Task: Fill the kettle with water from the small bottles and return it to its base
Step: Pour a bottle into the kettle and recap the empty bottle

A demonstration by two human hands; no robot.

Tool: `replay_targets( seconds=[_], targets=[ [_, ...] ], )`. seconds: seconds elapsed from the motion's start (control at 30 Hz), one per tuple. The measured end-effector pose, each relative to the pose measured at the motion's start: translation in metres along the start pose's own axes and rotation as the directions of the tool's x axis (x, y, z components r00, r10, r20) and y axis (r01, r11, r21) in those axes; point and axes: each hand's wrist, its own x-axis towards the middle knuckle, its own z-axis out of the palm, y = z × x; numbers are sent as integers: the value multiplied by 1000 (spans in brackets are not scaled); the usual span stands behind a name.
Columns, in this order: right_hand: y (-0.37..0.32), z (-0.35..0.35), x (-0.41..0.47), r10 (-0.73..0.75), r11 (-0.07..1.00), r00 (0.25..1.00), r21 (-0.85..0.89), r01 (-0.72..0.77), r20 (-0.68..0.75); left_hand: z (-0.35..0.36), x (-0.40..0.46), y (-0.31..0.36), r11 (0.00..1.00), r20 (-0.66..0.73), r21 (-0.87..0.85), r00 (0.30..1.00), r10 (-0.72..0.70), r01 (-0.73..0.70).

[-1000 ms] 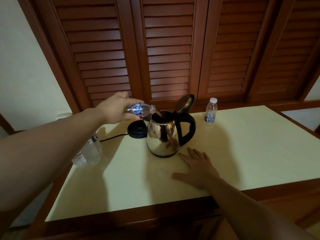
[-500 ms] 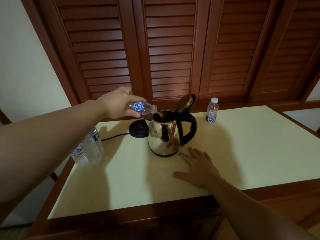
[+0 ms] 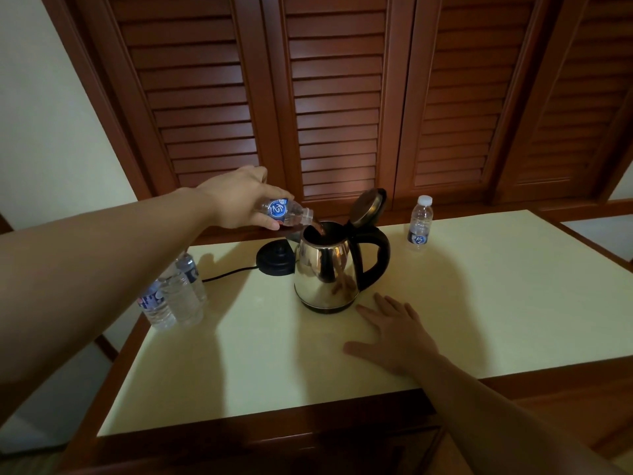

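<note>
Steel kettle, lid raised, stood mid-frame on worktop, off its base. Left hand gripped tilted bottle over its mouth; right hand lay flat, fingers straight.

Count of items on the surface

Small water bottles: four, being one tipped bottle, one capped bottle standing, and two bottles grouped at the left edge. Kettle: one. Kettle base with cord: one. Hands: two.
</note>
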Motion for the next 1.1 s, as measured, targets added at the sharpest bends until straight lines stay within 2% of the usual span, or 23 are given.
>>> replay_targets(
  seconds=[0.23, 0.6, 0.87, 1.1],
  targets=[
    [0, -2, 0, -6, 1000, 1000, 10, 6, 7, -10, 10, 5, 997, 3, 69, 999, 46, -46],
    [3, -1, 0, -20, 999, 1000, 32, 21, -13, -29, 29, 20, 976, 106, 191, 991, 84, -103],
    [5, 1, 1, -22, 999, 1000, 38, 22, -3, -45, 52, 39, 923, 205, 320, 966, 155, -216],
    [4, 1, 1, -25, 999, 1000, 33, 25, -1, -45, 53, 41, 928, 211, 310, 967, 145, -207]
  ],
)
